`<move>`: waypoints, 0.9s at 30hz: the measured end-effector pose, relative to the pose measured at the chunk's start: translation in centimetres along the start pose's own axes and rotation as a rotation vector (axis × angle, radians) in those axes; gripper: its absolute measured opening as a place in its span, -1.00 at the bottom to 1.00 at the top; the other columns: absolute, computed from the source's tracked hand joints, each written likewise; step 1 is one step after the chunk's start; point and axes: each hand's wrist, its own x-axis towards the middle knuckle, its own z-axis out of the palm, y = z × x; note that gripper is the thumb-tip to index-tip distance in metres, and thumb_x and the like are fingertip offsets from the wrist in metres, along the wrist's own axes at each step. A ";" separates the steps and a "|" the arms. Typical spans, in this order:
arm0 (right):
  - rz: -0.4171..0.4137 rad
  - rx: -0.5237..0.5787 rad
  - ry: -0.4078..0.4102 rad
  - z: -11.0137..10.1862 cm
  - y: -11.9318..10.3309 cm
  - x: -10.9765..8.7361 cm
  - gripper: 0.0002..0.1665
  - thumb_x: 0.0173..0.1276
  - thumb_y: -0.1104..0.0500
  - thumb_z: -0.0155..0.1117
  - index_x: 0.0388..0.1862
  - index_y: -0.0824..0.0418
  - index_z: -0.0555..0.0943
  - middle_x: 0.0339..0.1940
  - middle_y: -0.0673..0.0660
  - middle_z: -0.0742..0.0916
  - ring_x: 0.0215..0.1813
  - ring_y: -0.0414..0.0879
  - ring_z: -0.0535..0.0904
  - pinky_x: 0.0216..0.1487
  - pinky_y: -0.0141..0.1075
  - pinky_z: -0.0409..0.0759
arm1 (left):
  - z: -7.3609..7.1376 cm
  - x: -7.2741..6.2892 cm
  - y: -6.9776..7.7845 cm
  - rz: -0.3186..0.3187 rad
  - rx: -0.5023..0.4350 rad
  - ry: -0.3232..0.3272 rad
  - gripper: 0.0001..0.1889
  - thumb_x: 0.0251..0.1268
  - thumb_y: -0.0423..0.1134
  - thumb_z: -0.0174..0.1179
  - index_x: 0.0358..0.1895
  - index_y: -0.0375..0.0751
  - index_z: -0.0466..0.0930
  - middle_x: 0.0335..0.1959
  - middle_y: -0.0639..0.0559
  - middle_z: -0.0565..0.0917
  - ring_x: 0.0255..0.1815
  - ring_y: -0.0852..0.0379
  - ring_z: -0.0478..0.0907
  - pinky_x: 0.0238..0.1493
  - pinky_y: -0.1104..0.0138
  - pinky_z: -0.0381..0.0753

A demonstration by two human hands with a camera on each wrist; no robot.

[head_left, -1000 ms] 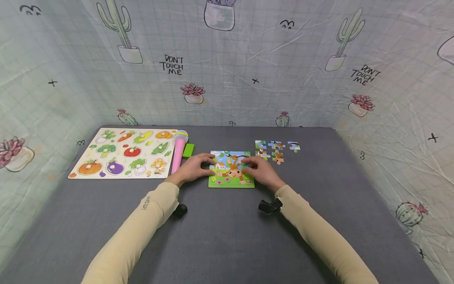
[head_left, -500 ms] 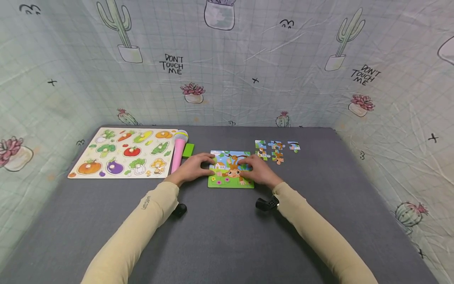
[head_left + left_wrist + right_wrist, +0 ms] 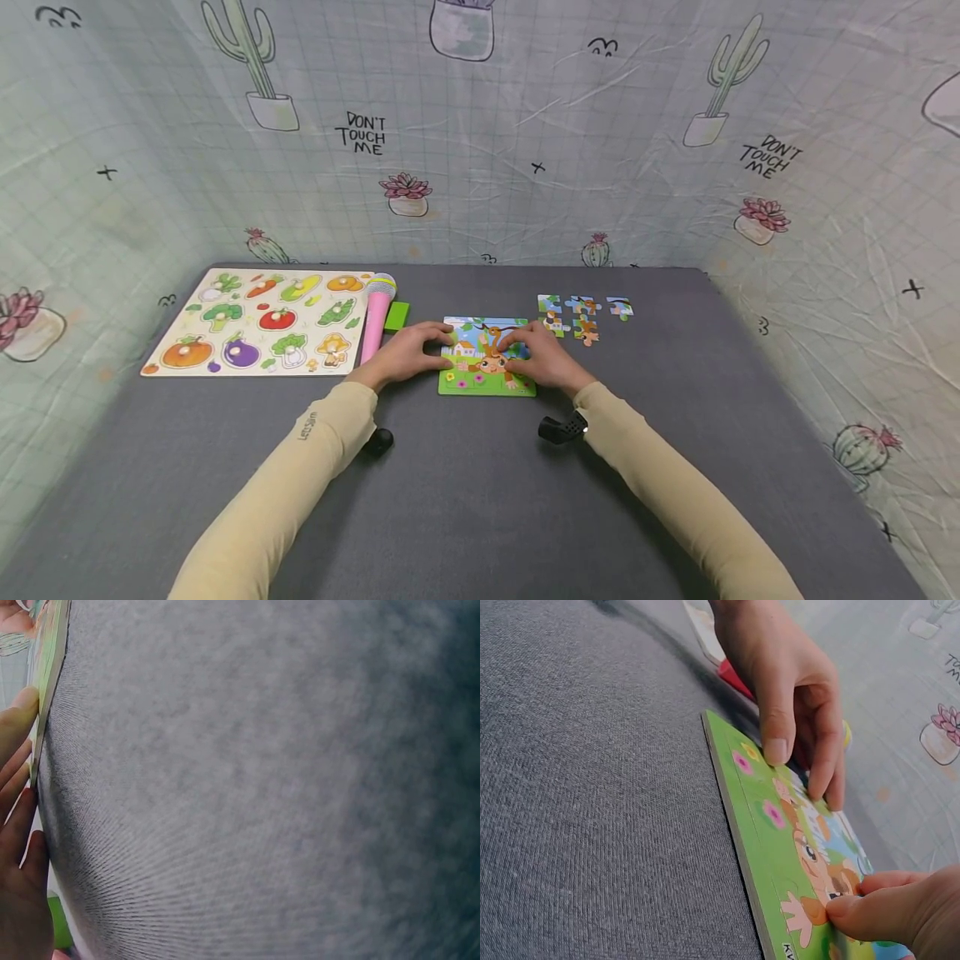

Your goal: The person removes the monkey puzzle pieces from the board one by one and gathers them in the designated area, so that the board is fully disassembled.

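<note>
A square jigsaw puzzle board (image 3: 480, 387) with a monkey picture and green border lies flat on the table before me. My left hand (image 3: 408, 354) holds its left edge; in the right wrist view the thumb and bent fingertips are down on that side. My right hand (image 3: 551, 358) is over the right half, with thumb and index finger bent around a puzzle piece at the monkey's face; in the right wrist view the thumb (image 3: 845, 906) touches the picture. Most of the piece is hidden by the fingers. Several loose puzzle pieces (image 3: 585, 305) lie behind the right hand.
A vegetable-picture board (image 3: 273, 343) lies at the left. Along its right side are a pink toy microphone (image 3: 373, 321) and a green block (image 3: 397, 316). Printed cloth (image 3: 480, 117) walls the grey table (image 3: 465, 500) at back and sides.
My right hand has shifted slightly left across the puzzle board, its thumb and index finger now farther over the monkey. The left hand stays at the left edge. The loose pieces have not moved.
</note>
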 end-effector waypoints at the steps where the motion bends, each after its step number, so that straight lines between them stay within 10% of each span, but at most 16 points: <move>1: 0.003 0.002 0.001 0.0 0.0 0.0 -0.73 0.31 0.24 0.37 0.00 0.18 0.65 0.07 0.26 0.41 0.05 0.12 0.31 0.05 -0.03 0.35 | 0.0 0.0 0.0 -0.002 0.001 -0.001 -0.58 0.21 -0.17 0.38 0.08 -0.31 0.63 0.34 -0.16 0.45 0.42 -0.12 0.28 0.42 0.03 0.23; 27: -0.088 -0.055 -0.001 -0.3 0.0 0.1 -0.64 0.36 0.30 0.29 0.13 0.25 0.65 0.07 0.25 0.48 0.00 0.09 0.42 -0.06 -0.08 0.44 | -0.2 0.0 0.1 -0.006 0.004 -0.019 -0.57 0.22 -0.17 0.37 0.10 -0.31 0.62 0.35 -0.16 0.44 0.43 -0.11 0.27 0.43 0.05 0.22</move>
